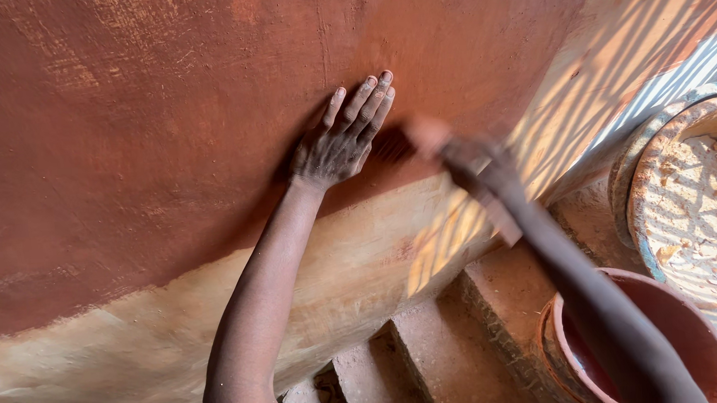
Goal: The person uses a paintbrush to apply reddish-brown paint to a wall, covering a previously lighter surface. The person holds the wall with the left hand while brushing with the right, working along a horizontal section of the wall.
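My left hand (pixel 342 136) lies flat on a red-brown clay wall (pixel 139 140), fingers apart and pointing up and to the right. My right hand (pixel 464 160) is blurred beside it, just to the right, close against the same wall; whether it holds anything is unclear. The upper wall is dark red and looks wet. Below it the wall (pixel 119 349) is pale tan.
A red bucket (pixel 698 330) with red liquid stands at the lower right under my right forearm. A wide basin (pixel 699 205) caked with pale paste sits beyond it. Red clay bricks (pixel 451 353) lie along the wall's foot. Striped sunlight falls on the right.
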